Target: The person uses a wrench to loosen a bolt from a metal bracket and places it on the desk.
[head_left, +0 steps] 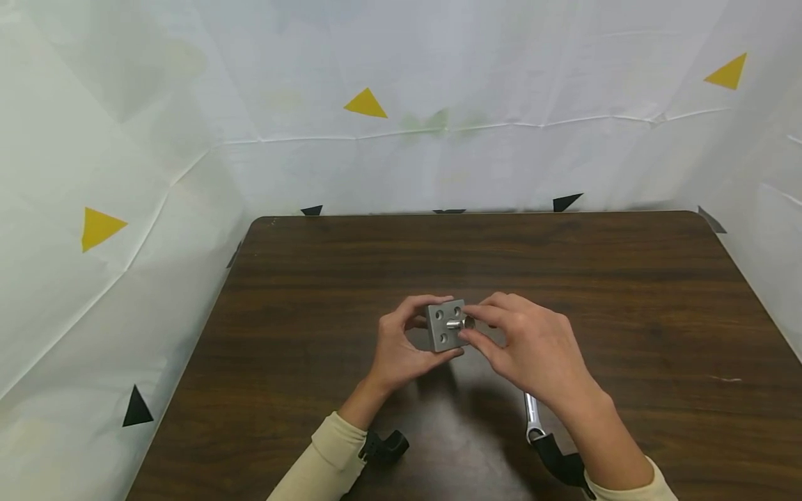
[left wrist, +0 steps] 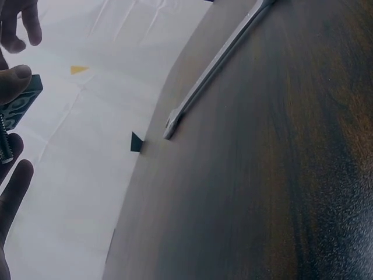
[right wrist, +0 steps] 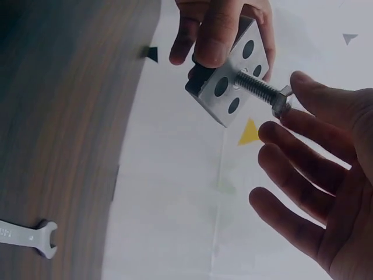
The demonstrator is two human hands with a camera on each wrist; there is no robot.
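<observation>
Metal block is gripped by left hand; its bolt is pinched by right hand. Wrench lies beneath right forearm, desk edges well apart.

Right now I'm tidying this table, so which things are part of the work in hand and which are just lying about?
In use:
- metal block, held off the table by the left hand
- bolt in the block's middle hole, its head pinched by the right hand

Lying about:
- wrench, flat on the table, untouched
- coloured triangles on the white backdrop
</observation>
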